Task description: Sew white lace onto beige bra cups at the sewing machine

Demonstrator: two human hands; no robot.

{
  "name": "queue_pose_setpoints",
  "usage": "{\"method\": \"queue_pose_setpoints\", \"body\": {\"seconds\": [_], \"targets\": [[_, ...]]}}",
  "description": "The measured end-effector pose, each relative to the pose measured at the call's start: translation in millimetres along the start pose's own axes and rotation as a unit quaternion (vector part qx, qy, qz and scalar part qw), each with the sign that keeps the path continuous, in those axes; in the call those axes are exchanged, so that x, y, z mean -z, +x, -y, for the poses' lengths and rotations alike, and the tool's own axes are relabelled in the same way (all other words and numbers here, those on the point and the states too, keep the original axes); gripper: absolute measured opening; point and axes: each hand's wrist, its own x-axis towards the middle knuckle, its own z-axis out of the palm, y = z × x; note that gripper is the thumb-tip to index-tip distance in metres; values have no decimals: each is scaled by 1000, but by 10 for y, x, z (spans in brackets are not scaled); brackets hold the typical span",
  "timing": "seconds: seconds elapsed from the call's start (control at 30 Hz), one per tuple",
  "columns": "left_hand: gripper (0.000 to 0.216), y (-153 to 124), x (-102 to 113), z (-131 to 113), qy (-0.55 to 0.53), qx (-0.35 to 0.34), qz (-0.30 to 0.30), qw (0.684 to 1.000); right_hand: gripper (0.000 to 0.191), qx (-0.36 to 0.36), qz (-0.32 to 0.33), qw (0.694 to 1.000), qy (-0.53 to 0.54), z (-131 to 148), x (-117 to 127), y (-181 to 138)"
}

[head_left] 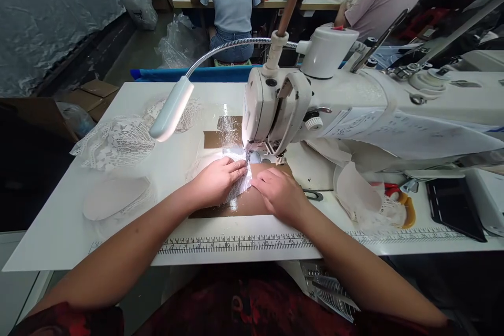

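Observation:
A piece of white lace fabric [240,186] lies under the needle of the white sewing machine [268,107]. My left hand [214,181] rests flat on the lace, its fingers stretched toward the presser foot. At the lace's right edge, my right hand [281,194] has its fingers bent and pinched together on the fabric. Brown tape or board [252,205] covers the tabletop beneath both hands. The needle tip is partly hidden by my left fingers and the machine head.
White lace pieces [118,142] and a pale oval pad [114,197] lie on the left. A lamp [171,110] hangs above. Thread snips [313,196], fabric scraps [358,194] and a black tablet [454,207] are right. A printed ruler [228,244] lines the front edge. Co-workers [228,0] sit beyond.

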Motion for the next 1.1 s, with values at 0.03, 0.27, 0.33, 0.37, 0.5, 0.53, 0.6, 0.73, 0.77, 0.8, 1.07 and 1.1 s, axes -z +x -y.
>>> {"method": "queue_pose_setpoints", "body": {"seconds": [0.03, 0.27, 0.33, 0.37, 0.5, 0.53, 0.6, 0.73, 0.77, 0.8, 1.07, 1.1], "targets": [[45, 15, 7, 30, 2, -3, 6, 1000, 26, -4, 16, 1000, -2, -4, 24, 30], [47, 109, 27, 218, 42, -13, 24, 999, 24, -27, 55, 998, -18, -30, 127, 181], [47, 116, 21, 266, 48, -13, 23, 999, 25, -34, 41, 998, -26, -33, 99, 188], [45, 114, 20, 282, 50, -13, 22, 998, 26, -38, 34, 998, -31, -33, 79, 186], [39, 82, 42, 265, 34, -24, 9, 999, 31, -42, 22, 998, -43, -37, -1, 164], [39, 71, 48, 247, 20, -30, 8, 999, 32, -42, 19, 998, -45, -40, -15, 159], [39, 56, 52, 216, -7, -41, 11, 999, 34, -41, 14, 998, -48, -50, -34, 154], [39, 59, 20, 238, -23, -37, 12, 999, 38, -46, 5, 998, -50, -75, -58, 170], [39, 67, 8, 261, -24, -35, 10, 999, 39, -50, 2, 998, -49, -81, -64, 178], [39, 75, -4, 286, -26, -34, 5, 999, 39, -55, -1, 997, -47, -87, -69, 185], [41, 141, -18, 391, -14, -15, -2, 1000, 43, -79, -11, 997, -22, -125, -102, 183], [41, 147, -15, 390, -11, -11, -2, 1000, 43, -79, -16, 997, -19, -132, -106, 180]]}}
